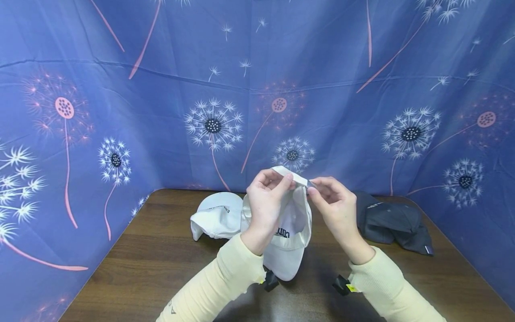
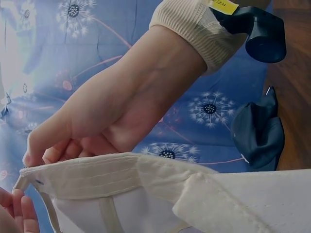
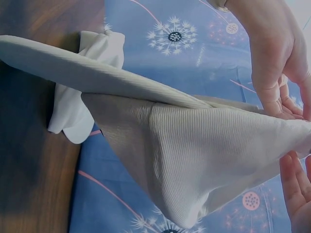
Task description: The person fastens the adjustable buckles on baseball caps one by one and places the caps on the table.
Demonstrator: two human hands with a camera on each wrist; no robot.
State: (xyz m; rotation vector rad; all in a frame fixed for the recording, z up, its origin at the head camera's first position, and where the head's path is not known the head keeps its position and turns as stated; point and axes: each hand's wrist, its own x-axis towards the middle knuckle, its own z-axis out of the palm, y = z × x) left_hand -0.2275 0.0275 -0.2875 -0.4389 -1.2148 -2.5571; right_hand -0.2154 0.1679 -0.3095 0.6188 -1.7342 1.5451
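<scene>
And here's the pale cap (image 1: 295, 219), up in front of you over the table (image 1: 132, 264), hanging between your two hands. It looks light, a soft ribbed fabric crown that should fold and sag at any tug, with a stiffer brim (image 1: 283, 263) likely to hold its curve. Nothing fragile here, I'd judge, and the cloth shouldn't slip much. The best hold looks to be the narrow strap (image 1: 297, 178) at the back, or the firm stitched band beside it; squeeze the crown and it would probably crumple.

Look at the direction: strap at the top, brim pointing down and back towards you. The long axis runs from strap to brim, steep in the head view, tipping slightly left at the bottom. Whether the brim touches the wood, you can't tell.

Now your grip! Your left hand (image 1: 263, 203) pinches the strap between thumb and fingers, and your right hand (image 1: 338, 205) pinches at its other end, just beside.

Further out, a white cap (image 1: 217, 219) lies to the left, a dark cap (image 1: 392, 223) to the right, with blue dandelion-print cloth (image 1: 257, 53) behind.
</scene>
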